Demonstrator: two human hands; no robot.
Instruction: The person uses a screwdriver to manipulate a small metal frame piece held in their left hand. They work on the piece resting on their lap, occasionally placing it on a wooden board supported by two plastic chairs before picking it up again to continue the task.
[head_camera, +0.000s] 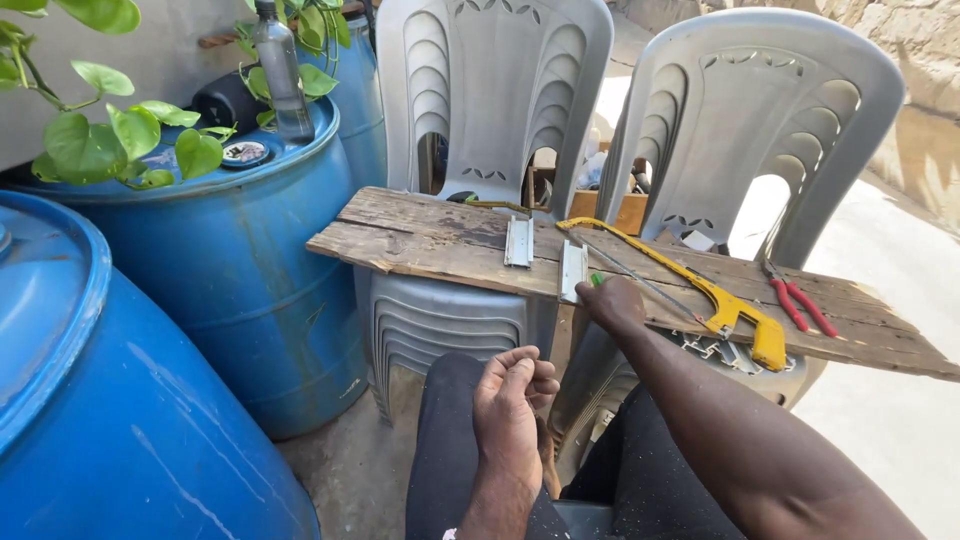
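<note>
Right hand (612, 303): closed on a small green item (596, 280), kind unclear, at the near edge of the weathered wooden plank (430, 235).
Left hand (510, 400): loosely curled, empty, resting on the knee.
Short grey metal channel piece (572, 270): just left of the right hand, overhanging the plank edge.
2nd grey metal channel piece (518, 241): further left, flat on the plank.
Yellow-framed hacksaw (690, 285): on the plank, right of the hand.
Red-handled pliers (795, 300): near the plank's right end.
Plank support: 2 grey plastic chairs (500, 90).
Blue plastic drums (230, 260): left side.

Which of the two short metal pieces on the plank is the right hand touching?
The right hand is at the nearer metal piece, at the plank's front edge; the other piece lies untouched to its left.
</note>
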